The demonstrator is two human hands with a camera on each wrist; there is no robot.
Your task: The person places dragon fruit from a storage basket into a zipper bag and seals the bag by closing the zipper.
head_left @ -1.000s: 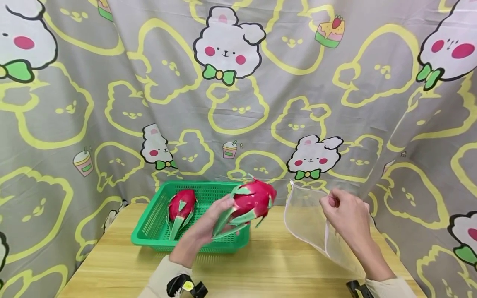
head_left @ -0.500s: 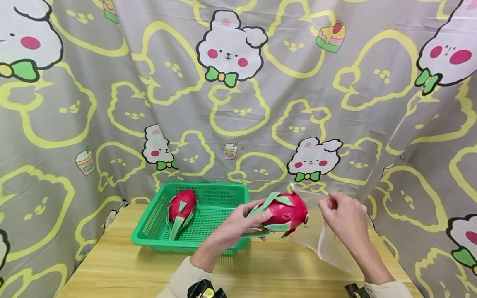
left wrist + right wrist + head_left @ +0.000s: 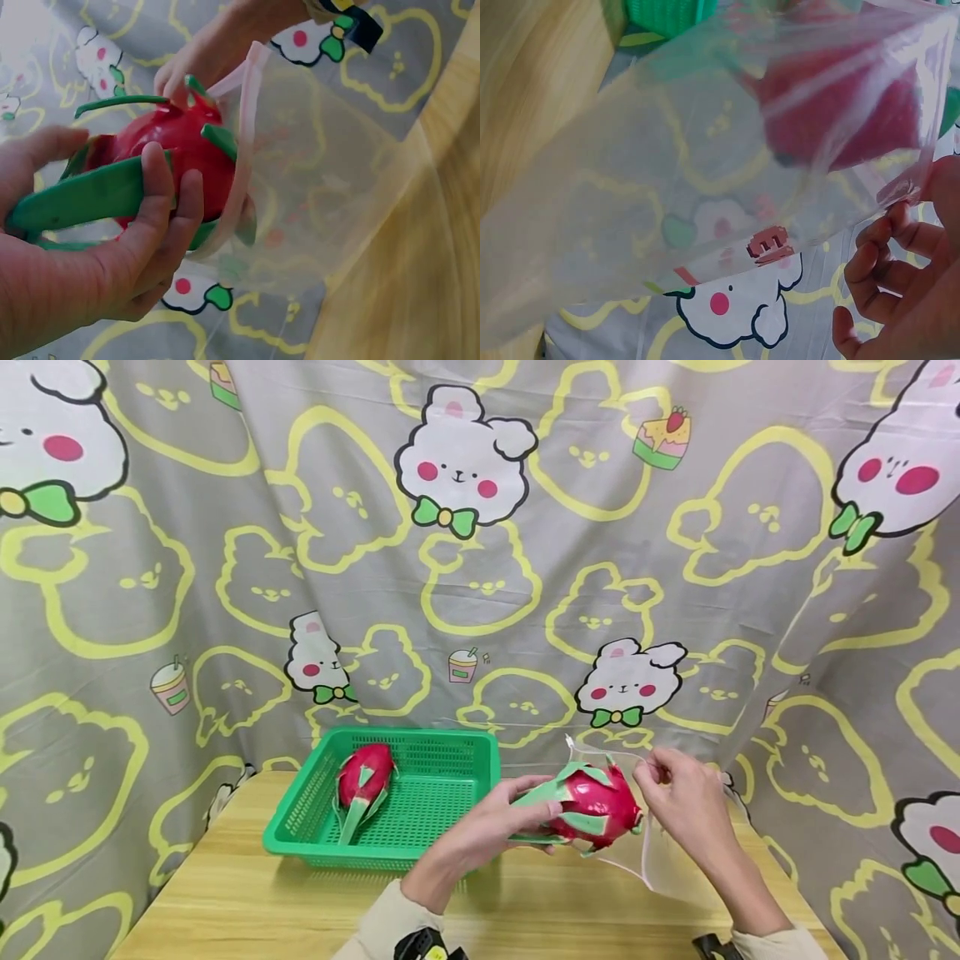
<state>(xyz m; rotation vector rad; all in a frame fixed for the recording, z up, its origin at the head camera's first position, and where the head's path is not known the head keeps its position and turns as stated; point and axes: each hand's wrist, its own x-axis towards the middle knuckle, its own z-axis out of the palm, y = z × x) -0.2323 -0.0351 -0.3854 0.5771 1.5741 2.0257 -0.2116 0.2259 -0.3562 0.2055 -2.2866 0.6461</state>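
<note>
Two hands busy here: the left hand [image 3: 501,820] has its fingers wrapped round a red dragon fruit [image 3: 600,802], its tip just within the mouth of a sheer bag [image 3: 330,187], rim pinched by the right hand's [image 3: 686,797] fingers. Close by on the left, a green basket [image 3: 427,810] holds a second dragon fruit [image 3: 367,774]. Tiny marks [image 3: 486,658] on the curtain [image 3: 360,593] behind, too small to read! Bare wooden tabletop [image 3: 555,910] stretches in front of the basket.

held dragon fruit [image 3: 607,802]: glossy | bag [image 3: 322,180]: sheer, perhaps mesh | basket [image 3: 442,745]: plastic | table [image 3: 225,902]: wood
</note>
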